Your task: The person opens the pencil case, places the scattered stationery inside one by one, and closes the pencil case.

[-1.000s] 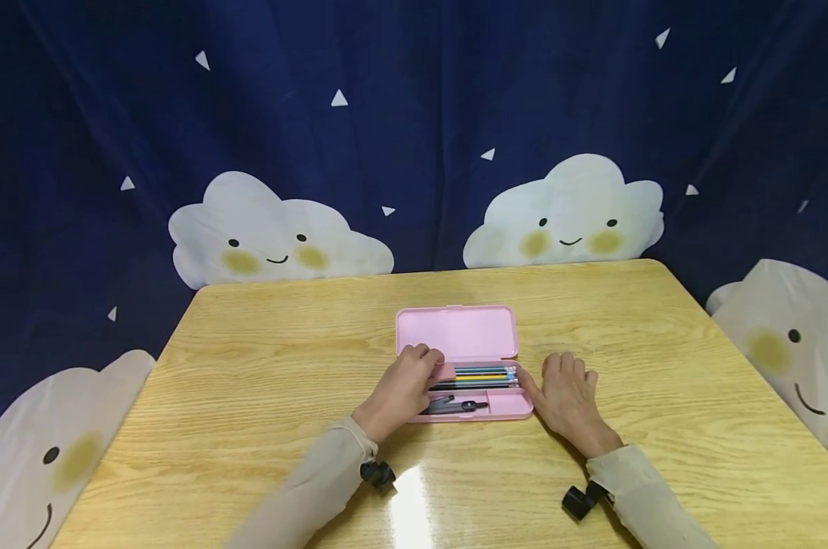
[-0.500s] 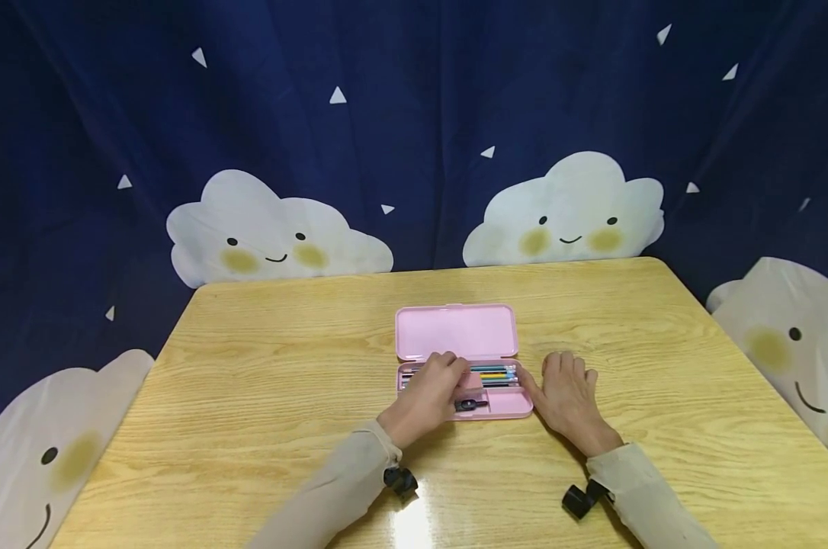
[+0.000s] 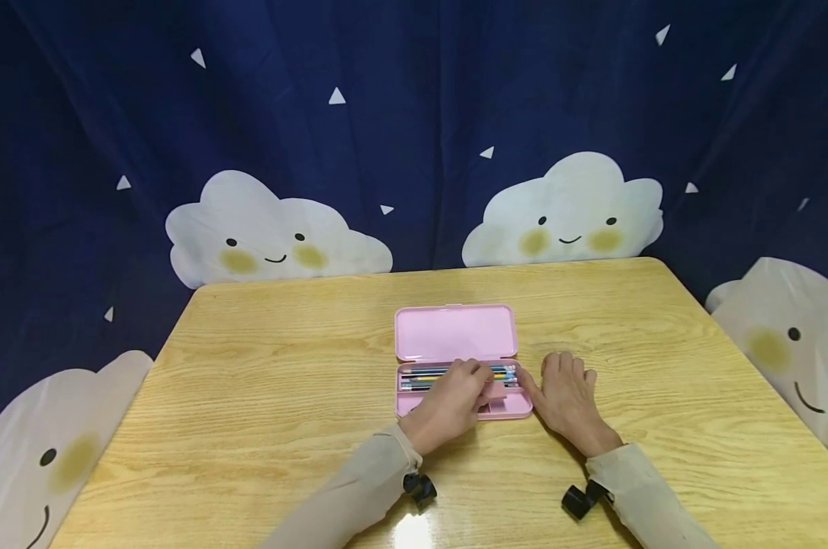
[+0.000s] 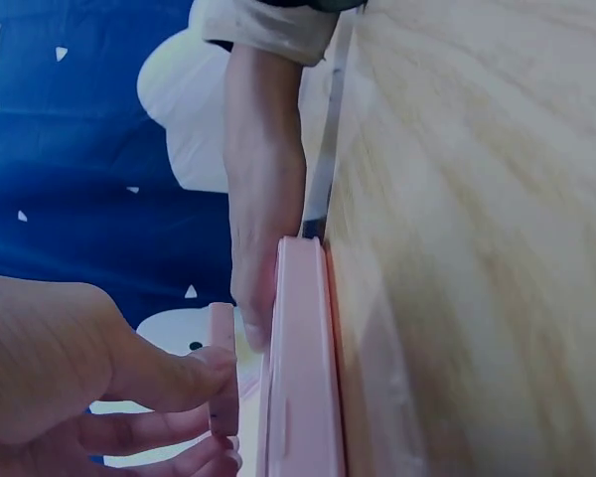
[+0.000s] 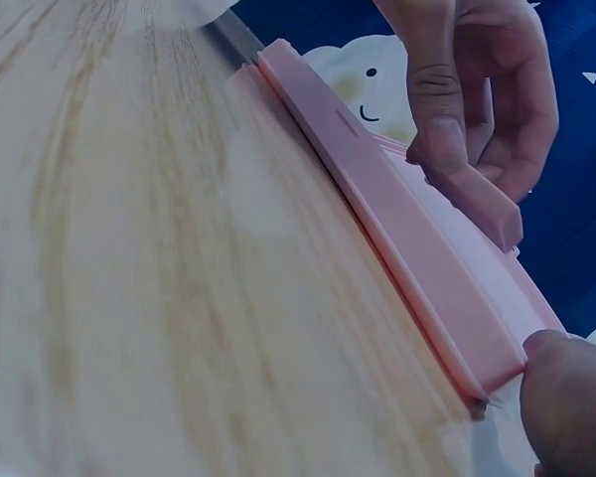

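Observation:
A pink pencil case lies on the table with its lid folded back. Several pencils fill its rear compartment. My left hand is over the front compartment's right part and pinches a pink block-shaped eraser between thumb and fingers. In the right wrist view the slanted eraser is held above the case's rim. My left hand covers most of the front compartment, so the compass there is hidden. My right hand rests on the table, its thumb touching the case's right end.
The wooden table stretches out on all sides of the case. Behind it hangs a dark blue curtain with smiling clouds and white triangles. A small black camera is strapped at each wrist.
My left hand has carried the eraser rightward across the case, from above the pencils to the front compartment's right part. The left-end pencils have come into view. My right hand stays put.

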`<state>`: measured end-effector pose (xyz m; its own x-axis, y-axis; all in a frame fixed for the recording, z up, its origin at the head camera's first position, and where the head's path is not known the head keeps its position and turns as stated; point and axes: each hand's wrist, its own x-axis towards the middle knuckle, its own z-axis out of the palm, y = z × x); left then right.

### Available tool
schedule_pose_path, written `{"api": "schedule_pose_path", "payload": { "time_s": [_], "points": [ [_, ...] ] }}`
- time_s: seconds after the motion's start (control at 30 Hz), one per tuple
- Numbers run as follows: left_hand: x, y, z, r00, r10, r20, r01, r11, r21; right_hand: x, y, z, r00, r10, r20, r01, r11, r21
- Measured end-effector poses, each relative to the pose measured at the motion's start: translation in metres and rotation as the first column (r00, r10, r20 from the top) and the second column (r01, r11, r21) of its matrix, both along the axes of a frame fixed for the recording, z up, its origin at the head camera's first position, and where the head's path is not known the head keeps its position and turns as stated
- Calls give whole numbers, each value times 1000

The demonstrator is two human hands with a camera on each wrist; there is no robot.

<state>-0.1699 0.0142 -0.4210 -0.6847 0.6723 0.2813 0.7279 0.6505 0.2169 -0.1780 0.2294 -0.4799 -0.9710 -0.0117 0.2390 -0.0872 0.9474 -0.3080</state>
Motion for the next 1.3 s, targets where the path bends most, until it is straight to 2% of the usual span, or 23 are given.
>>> {"api": "schedule_pose_path", "payload": {
  "time_s": [0.2,0.37,0.47,0.7,0.97,1.13,1.23,1.3],
  "points": [
    [2,11,0,999,-30,-30,29,999,-16,0,-1,0,1000,0,-2,0,1000,-5],
    [1,25,2,999,-25,-40,22,996,-84,1,-1,0,1000,-4,-1,4,1000,-11],
    [3,30,0,999,-19,-41,15,996,-90,2,-2,-1,1000,-6,-3,6,1000,-10],
    [4,30,-4,999,2,-35,-5,995,-99,1,-3,0,1000,1,-27,-2,1000,-9],
    [1,29,-7,996,-20,-85,14,997,-74,1,-2,-2,1000,0,-31,-1,1000,-31],
    [-6,21,-6,999,-14,-48,14,1000,-7,0,-1,-2,1000,-1,-9,1,999,-35],
    [-14,9,-4,999,32,-24,-30,996,84,0,-1,-1,1000,4,-1,-4,999,-34],
    [-20,-3,-4,997,81,-5,-79,984,160,-1,-1,0,1000,8,8,-8,999,-35]
  ]
}}
